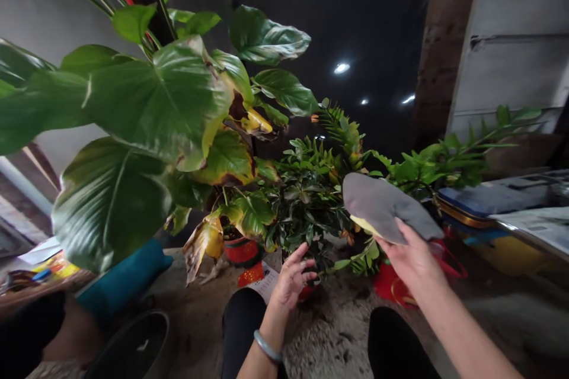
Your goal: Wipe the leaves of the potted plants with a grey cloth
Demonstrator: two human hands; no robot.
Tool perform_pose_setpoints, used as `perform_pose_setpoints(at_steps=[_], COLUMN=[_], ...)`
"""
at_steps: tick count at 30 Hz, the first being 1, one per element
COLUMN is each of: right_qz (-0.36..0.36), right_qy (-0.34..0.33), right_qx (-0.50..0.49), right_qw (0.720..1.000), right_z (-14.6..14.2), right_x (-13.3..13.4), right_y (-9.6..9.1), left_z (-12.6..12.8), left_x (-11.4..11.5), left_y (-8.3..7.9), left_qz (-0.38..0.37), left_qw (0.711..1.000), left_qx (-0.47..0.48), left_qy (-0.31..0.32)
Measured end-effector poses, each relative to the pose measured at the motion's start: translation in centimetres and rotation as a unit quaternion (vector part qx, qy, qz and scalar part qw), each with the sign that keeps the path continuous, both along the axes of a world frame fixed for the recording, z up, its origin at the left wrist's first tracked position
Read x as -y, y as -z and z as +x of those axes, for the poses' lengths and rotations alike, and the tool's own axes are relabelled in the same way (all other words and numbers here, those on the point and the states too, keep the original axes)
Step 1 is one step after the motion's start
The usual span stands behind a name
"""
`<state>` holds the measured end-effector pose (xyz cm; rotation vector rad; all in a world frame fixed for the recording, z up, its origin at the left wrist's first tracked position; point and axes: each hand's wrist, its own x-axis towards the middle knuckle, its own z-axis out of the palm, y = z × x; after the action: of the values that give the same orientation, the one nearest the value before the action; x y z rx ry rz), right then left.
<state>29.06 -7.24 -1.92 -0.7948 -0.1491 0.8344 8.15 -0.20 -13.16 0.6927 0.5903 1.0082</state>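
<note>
My right hand (415, 257) grips the near edge of a flat grey pad (386, 204) with a rounded end and a yellow underside. It is held tilted above the low plants at the right. My left hand (293, 278) is raised with its fingers apart and nothing in them, a pale bangle (267, 346) round the wrist. Just beyond its fingertips grows a bushy small-leaved plant (306, 207). Left of it spreads a large broad-leaved plant (146, 100), with several leaves yellowed or brown at the edges. A withered leaf (207, 243) hangs low over a red pot (242, 250).
A dark bucket (162, 331) stands at lower left, beside a teal roll (128, 278). Red bags (391, 284) lie beneath my right hand. A blue-topped box (466, 198) and a paper-covered table (540, 219) are at right. A dark panel (329, 29) stands behind the plants.
</note>
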Motion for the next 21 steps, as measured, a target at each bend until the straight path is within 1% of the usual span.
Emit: perform_pose_setpoints(at_steps=[1,2,4,5,6,7,8,9,10,12,14,15,16,17,18,19,21], right_qz=[-0.033,-0.076,-0.150,-0.171,-0.166,-0.158,-0.149,-0.137,-0.125,-0.071,-0.011,-0.003,-0.017,-0.048,-0.088,-0.129,-0.172], right_qy=[-0.014,-0.038,-0.105,-0.141,-0.166,-0.179,-0.172,-0.149,-0.115,-0.029,0.022,0.031,0.029,0.012,-0.020,-0.059,-0.155], right_qx=[-0.014,-0.028,-0.035,-0.027,-0.017,-0.009,0.000,0.007,0.015,0.039,0.071,0.079,0.079,0.073,0.066,0.058,0.059], right_qw=[0.999,0.996,0.982,0.975,0.972,0.971,0.974,0.979,0.985,0.996,0.997,0.996,0.996,0.996,0.994,0.988,0.971], right_z=[-0.9,-1.9,-4.0,-4.7,-5.1,-5.0,-4.5,-3.7,-2.7,-0.6,0.4,0.4,-0.1,-0.8,-1.8,-2.8,-4.5], right_x=[-0.4,-0.3,1.0,2.1,3.3,4.3,5.0,5.4,5.2,3.8,1.5,0.4,-0.5,-0.9,-1.0,-0.6,1.2], right_y=[0.5,1.4,3.9,5.1,5.9,6.2,6.0,5.2,4.0,1.1,-1.1,-1.5,-1.4,-0.7,0.5,2.0,5.1], left_z=[0.1,0.2,0.2,0.1,-0.1,-0.3,-0.5,-0.7,-0.9,-1.1,-1.0,-0.9,-0.8,-0.6,-0.5,-0.3,-0.2], left_x=[0.0,0.0,-0.2,-0.3,-0.5,-0.7,-0.9,-1.1,-1.2,-1.3,-1.1,-0.9,-0.7,-0.5,-0.3,-0.1,0.1], left_y=[0.1,0.3,0.6,0.8,1.0,1.1,1.2,1.3,1.3,1.2,0.9,0.7,0.5,0.3,0.2,0.1,0.1], left_qz=[0.000,0.000,-0.004,-0.008,-0.014,-0.023,-0.036,-0.052,-0.067,-0.083,-0.067,-0.052,-0.038,-0.025,-0.014,-0.006,0.001], left_qw=[1.000,1.000,0.999,0.999,0.998,0.997,0.995,0.992,0.987,0.979,0.977,0.979,0.982,0.986,0.990,0.993,0.997], left_qx=[-0.001,-0.002,-0.003,-0.001,0.004,0.009,0.014,0.018,0.019,0.014,0.008,0.005,0.001,-0.004,-0.010,-0.016,-0.024], left_qy=[-0.010,-0.019,-0.035,-0.044,-0.056,-0.072,-0.093,-0.117,-0.142,-0.185,-0.202,-0.197,-0.184,-0.165,-0.142,-0.117,-0.074])
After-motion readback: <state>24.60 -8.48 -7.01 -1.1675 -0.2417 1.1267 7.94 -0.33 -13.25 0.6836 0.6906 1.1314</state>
